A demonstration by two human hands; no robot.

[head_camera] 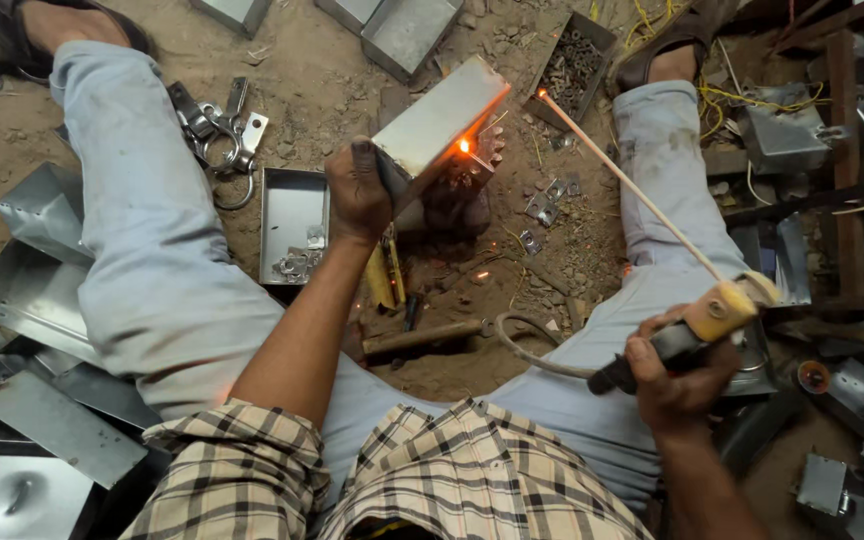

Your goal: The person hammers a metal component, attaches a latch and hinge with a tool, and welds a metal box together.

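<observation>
My left hand (357, 190) grips the near end of a tilted sheet-metal box (437, 120) held above the dirt floor. An orange glowing spot (464, 146) shows on the box's lower edge. My right hand (674, 375) is closed on a welding electrode holder (697, 325) with a yellow head. A long thin welding rod (632, 185) runs from it up and left; its glowing tip (542, 95) is apart from the box, to its right. I sit on the ground with legs spread in light jeans.
An open metal tray (292, 215) with small parts lies by my left knee. A hammer (422, 338) lies between my legs. Sheet-metal pieces (42, 300) pile at left, metal boxes (407, 30) at top, more boxes and wires (792, 130) at right.
</observation>
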